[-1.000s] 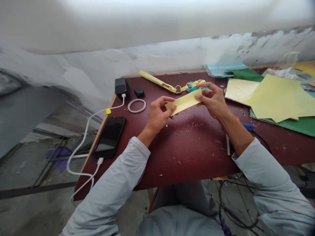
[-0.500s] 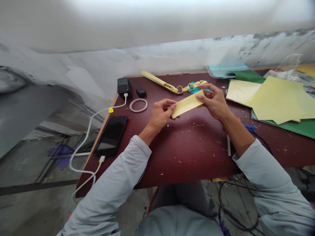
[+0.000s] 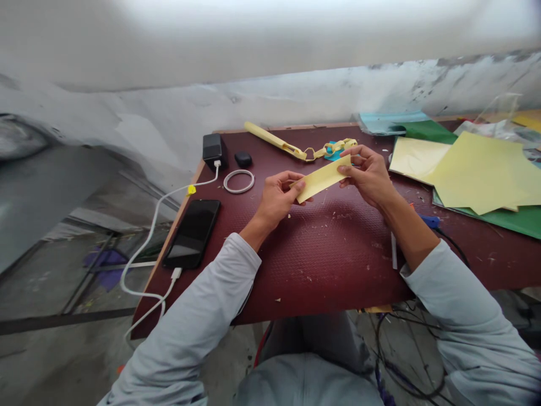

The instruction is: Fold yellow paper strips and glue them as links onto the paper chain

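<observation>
Both my left hand (image 3: 276, 198) and right hand (image 3: 368, 175) pinch the yellow strip (image 3: 323, 178) flat, not looped yet; paper chain (image 3: 329, 149) waits behind, few links made

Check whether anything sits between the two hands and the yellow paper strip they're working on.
Nothing visible does. The left hand and the right hand each pinch an end of the yellow paper strip directly, above the table.
</observation>
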The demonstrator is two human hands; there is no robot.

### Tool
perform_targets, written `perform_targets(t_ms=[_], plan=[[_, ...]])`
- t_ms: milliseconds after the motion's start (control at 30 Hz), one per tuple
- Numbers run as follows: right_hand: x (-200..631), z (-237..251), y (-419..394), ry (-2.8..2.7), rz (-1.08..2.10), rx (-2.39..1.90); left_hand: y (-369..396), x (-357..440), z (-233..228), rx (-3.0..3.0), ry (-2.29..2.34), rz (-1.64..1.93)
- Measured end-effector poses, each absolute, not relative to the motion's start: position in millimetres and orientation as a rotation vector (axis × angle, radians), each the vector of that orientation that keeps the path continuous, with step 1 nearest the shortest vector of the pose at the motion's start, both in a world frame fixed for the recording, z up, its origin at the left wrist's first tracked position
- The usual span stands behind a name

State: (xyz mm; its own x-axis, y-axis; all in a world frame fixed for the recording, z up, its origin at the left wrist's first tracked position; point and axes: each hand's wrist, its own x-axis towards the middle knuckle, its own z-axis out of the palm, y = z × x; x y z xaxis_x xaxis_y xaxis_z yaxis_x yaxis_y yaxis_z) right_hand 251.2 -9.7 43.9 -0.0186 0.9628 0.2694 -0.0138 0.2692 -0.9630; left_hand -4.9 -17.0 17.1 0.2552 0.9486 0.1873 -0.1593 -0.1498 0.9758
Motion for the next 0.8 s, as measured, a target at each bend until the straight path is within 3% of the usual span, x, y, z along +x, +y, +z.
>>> perform_targets(t_ms=[800], plan=[[251.8,42.0,-8.0,-1.288,0.980,-0.942,-11.8,-8.5,16.6,1.153,0.879,1.279]])
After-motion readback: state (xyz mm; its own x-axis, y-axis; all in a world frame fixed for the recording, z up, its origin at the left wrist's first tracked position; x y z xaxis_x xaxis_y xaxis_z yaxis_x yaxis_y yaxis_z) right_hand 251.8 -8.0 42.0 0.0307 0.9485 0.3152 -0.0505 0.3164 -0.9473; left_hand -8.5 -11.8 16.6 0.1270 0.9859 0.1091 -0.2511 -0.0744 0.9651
